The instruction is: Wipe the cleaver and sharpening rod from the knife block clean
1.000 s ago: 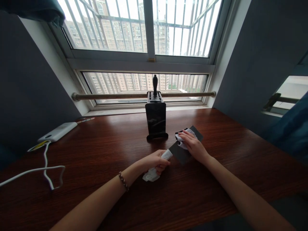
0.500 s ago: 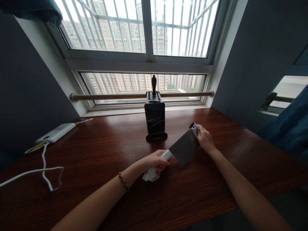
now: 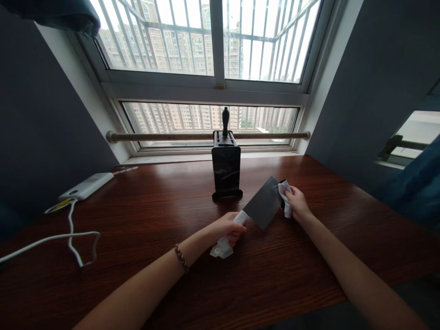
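Observation:
A dark cleaver (image 3: 264, 202) is held over the wooden table (image 3: 144, 206), blade pointing away to the right. My left hand (image 3: 227, 228) grips its handle, which is wrapped in a white cloth (image 3: 223, 246). My right hand (image 3: 296, 201) presses a second white cloth (image 3: 284, 195) against the blade's far end. Just behind the blade stands a black knife block (image 3: 226, 167) with one dark handle (image 3: 225, 120) sticking up from it.
A white power bank (image 3: 85, 186) lies at the far left with a white cable (image 3: 58, 238) looping toward the near edge. A rail (image 3: 172, 136) and windowsill run along the back. Dark walls close in on both sides.
My right hand slid its cloth from the middle of the blade out to the far end. The blade has lifted from lying flat to tilted up. My left hand has kept its grip.

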`<state>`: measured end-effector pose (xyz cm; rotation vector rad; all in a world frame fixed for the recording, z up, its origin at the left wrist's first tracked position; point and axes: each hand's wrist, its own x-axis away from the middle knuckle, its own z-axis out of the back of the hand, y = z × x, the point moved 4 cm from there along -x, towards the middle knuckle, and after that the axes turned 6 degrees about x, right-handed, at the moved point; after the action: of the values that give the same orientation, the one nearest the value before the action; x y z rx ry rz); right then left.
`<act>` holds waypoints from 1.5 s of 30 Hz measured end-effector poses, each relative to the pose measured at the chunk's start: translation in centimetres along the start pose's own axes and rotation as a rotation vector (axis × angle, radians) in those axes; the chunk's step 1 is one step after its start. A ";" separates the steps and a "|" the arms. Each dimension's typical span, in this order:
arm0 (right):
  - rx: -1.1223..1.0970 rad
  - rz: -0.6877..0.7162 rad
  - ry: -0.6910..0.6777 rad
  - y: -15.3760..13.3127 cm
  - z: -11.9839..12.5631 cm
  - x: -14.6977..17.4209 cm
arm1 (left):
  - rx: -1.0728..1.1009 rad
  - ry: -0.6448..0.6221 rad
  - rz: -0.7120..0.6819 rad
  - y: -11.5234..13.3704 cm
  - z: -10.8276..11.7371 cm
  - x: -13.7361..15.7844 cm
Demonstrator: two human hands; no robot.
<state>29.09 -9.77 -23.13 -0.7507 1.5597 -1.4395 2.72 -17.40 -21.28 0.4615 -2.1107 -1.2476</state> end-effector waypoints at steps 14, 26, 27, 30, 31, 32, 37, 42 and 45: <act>-0.407 -0.312 -0.104 0.7 -2.8 3.5 | 0.079 0.067 -0.015 0.0 0.0 0.0; -0.353 -0.424 -0.293 -1.3 -4.0 6.3 | 0.170 0.090 -0.032 -0.3 0.6 -0.5; -0.337 -0.433 -0.306 -1.5 -4.0 6.6 | 0.178 0.092 -0.030 -0.3 0.7 -0.5; -0.287 -0.457 -0.354 -2.0 -4.3 7.5 | 0.205 0.097 -0.021 -0.3 1.0 -0.7; -0.269 -0.467 -0.376 -2.2 -4.4 7.8 | 0.213 0.096 -0.016 -0.3 1.1 -0.7; -0.253 -0.477 -0.400 -2.4 -4.6 8.2 | 0.222 0.094 -0.012 -0.3 1.1 -0.8; -0.160 -0.578 -0.656 -3.6 -5.2 9.7 | 0.277 0.075 -0.003 -0.1 1.4 -0.9; 0.008 -0.724 -1.026 -4.6 -4.1 10.2 | 0.320 0.047 -0.001 0.0 1.4 -0.9; 0.078 -0.668 -1.311 -5.8 -3.0 10.2 | 0.326 0.036 -0.005 0.0 1.3 -0.9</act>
<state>21.14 -18.14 -19.51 -1.7758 0.2234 -0.9579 2.44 -16.03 -22.04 0.6249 -2.2904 -0.8905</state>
